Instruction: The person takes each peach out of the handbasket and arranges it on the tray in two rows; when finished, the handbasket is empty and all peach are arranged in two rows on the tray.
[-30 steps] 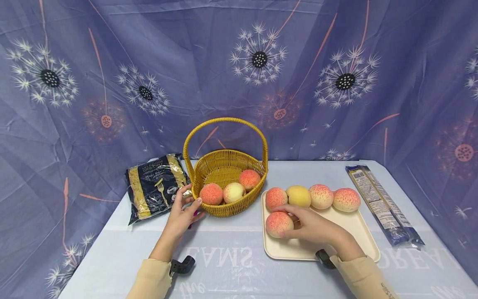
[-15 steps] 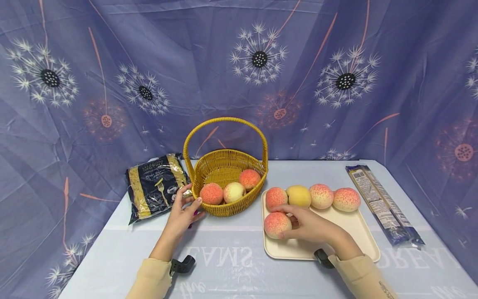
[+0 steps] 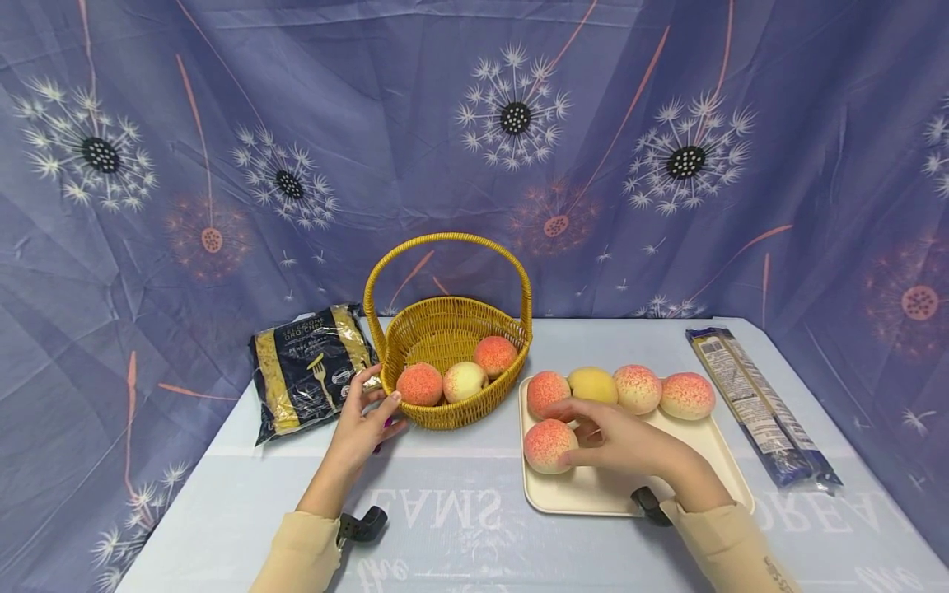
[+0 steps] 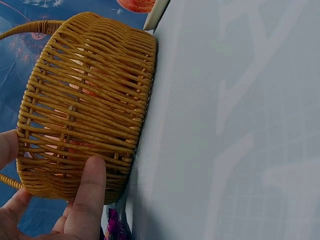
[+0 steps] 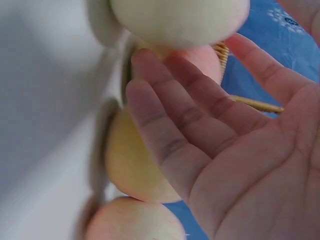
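1. Right hand (image 3: 619,436): slack, fingers nearly straight, thumb and fingertips about the round, pink-speckled cream peach (image 3: 549,447), no firm clasp seen; peach sits at 9 o'clock on the shallow, rectangular, cream plastic-looking tray (image 3: 704,436).
2. Main risk: peach rolling towards 9 o'clock against the low rim; likely cause, an uneven thumb push on a round shape.
3. Round, red-pink matte peach (image 3: 547,391) close by at 12 o'clock; straying fingertips could knock it into the rounded yellow fruit (image 3: 593,385) at its 3 o'clock.
4. Left hand (image 3: 363,428): fingers laid loosely against the oval, golden-brown woven basket (image 3: 452,417), its 8 o'clock; a hard press could skid it.
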Demonstrator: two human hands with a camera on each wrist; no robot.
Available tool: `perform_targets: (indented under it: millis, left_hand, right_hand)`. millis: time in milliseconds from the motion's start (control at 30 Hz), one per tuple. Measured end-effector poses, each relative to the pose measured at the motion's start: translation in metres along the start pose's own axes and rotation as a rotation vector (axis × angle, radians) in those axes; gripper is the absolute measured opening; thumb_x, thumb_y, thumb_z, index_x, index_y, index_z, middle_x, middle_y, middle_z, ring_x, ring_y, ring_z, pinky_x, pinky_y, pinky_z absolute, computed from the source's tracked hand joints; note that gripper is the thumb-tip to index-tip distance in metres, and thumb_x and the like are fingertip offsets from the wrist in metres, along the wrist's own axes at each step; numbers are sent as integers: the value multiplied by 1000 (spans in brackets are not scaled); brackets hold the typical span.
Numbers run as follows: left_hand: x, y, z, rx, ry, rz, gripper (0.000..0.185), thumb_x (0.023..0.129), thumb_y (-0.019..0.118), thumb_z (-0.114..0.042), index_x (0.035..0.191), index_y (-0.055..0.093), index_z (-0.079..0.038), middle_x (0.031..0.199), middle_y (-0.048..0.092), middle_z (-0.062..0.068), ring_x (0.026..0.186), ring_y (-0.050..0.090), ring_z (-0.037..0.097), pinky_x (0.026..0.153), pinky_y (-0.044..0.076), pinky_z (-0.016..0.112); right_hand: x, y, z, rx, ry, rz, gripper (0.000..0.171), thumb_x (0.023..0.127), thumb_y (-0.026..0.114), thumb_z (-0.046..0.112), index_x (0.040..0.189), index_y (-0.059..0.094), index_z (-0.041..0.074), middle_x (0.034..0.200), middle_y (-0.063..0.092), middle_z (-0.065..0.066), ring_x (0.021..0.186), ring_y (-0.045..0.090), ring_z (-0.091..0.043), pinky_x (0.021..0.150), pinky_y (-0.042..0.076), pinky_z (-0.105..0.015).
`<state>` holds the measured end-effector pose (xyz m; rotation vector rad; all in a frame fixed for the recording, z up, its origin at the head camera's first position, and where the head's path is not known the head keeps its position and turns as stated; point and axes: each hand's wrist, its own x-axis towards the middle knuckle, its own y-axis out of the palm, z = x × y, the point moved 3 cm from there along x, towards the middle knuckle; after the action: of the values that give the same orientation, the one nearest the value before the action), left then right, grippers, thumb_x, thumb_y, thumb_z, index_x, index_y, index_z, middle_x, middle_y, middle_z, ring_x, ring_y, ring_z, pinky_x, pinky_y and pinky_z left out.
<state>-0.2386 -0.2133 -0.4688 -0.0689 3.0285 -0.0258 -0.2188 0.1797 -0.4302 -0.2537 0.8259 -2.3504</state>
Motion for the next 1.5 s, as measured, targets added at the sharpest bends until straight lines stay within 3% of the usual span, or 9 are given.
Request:
perform_targets:
  millis: [167,300,467,633,867,1067,1200,1367,1500]
  left_hand:
    - [0,0,0,2,-4,1,66,111,59,-13,167,28,-28,144,45,21,106,70,17,98,68,44]
    - [0,-1,0,5,-7,1,65,111,59,-14,167,28,-29,144,45,20,107,70,17,99,68,44]
    - [0,-1,0,2,-9,4,65,112,59,-14,167,28,-29,144,44,20,107,69,16,100,68,45]
    - [0,-2,-1,-8,-11,8,64,112,59,-14,166,28,-29,144,44,20,107,70,16,101,67,46]
    - [0,-2,0,-16,-15,4,63,112,58,-13,166,30,-29,141,45,19,105,70,16,100,68,46]
    - [1,-2,0,-13,-9,4,63,111,59,-12,165,31,-29,141,46,20,104,70,16,99,68,46]
    - [2,-2,0,-15,-4,7,63,111,60,-12,165,31,-28,141,46,21,104,70,16,98,68,46]
    - [2,-3,0,-11,-4,8,64,111,60,-13,165,30,-27,141,45,20,104,70,16,98,68,46]
    - [1,-3,0,-10,-5,18,64,111,60,-14,166,29,-27,142,43,19,105,69,17,100,68,47]
  right_hand:
    - [3,-17,11,-46,-24,-19,62,97,83,34,148,58,10,143,67,-15,122,69,-35,104,65,-45]
    - [13,-32,29,-89,-24,-19,62,98,82,34,151,57,12,145,64,-17,125,69,-36,105,64,-53]
    - [41,-40,61,-143,-54,16,60,98,81,36,152,58,19,145,66,-14,124,71,-33,105,64,-50]
    - [83,-39,88,-134,-79,103,61,100,79,33,154,55,16,149,64,-13,128,68,-37,109,62,-49]
    - [146,-28,107,-196,-62,183,62,100,79,37,155,53,23,147,63,-8,133,66,-32,113,60,-43]
    - [190,-12,115,-250,-24,238,65,99,80,39,156,52,24,152,60,-11,137,64,-30,117,57,-47]
    - [208,1,118,-273,-12,272,65,100,78,35,157,51,20,157,56,-10,147,54,-33,122,51,-51]
    - [223,18,120,-304,-4,295,69,101,76,34,160,46,15,164,50,-10,149,51,-35,124,49,-49]
    - [231,29,117,-254,67,316,73,99,78,31,162,44,16,165,47,-13,151,48,-35,124,48,-51]
